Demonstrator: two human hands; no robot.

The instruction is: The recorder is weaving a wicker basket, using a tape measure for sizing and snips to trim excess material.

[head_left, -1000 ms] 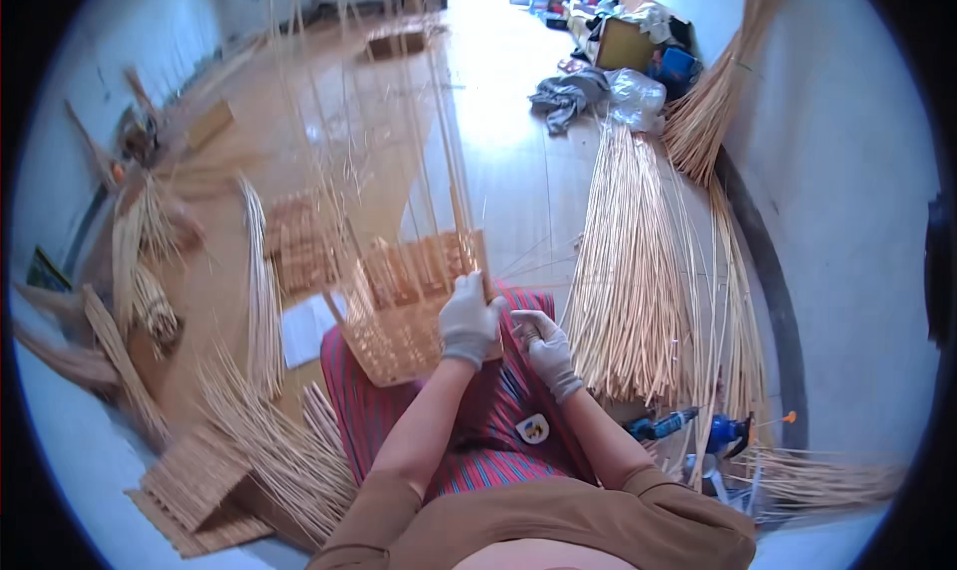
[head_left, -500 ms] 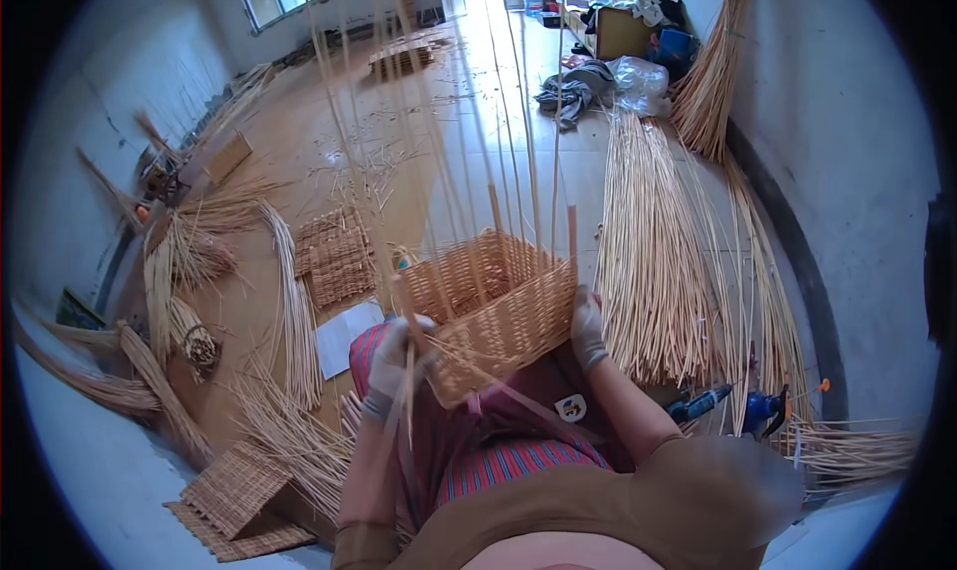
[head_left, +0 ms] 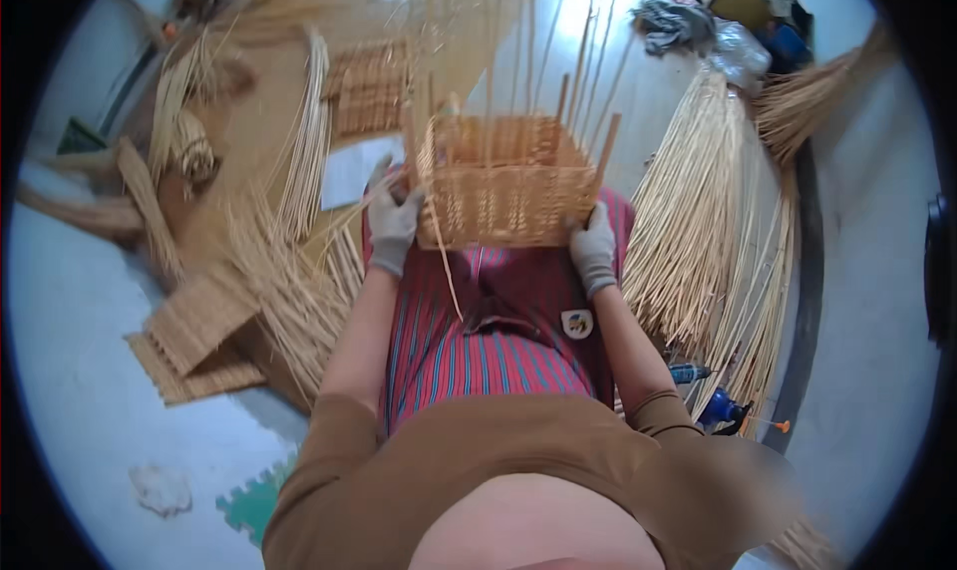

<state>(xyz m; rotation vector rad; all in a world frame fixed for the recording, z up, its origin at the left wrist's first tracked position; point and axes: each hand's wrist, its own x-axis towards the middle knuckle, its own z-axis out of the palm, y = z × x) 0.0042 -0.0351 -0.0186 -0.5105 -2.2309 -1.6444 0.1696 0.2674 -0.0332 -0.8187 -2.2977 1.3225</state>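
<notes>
A half-woven rectangular wicker basket [head_left: 503,186] rests on my lap, over a red striped cloth [head_left: 478,331]. Long upright willow stakes [head_left: 518,41] rise from its rim. My left hand [head_left: 394,221], in a grey glove, grips the basket's left side. My right hand [head_left: 595,251], also gloved, grips its lower right corner. The near woven wall faces me.
A big bundle of pale willow rods [head_left: 698,211] lies on the floor to my right. Loose rods [head_left: 299,161] and flat woven panels [head_left: 204,336] lie to my left. Another woven panel [head_left: 364,86] sits beyond the basket. Blue tools [head_left: 723,410] lie near my right elbow.
The basket has been turned and squared up on my lap, its near wall now facing me. Both hands have shifted to its two sides. My head has tilted down closer to it.
</notes>
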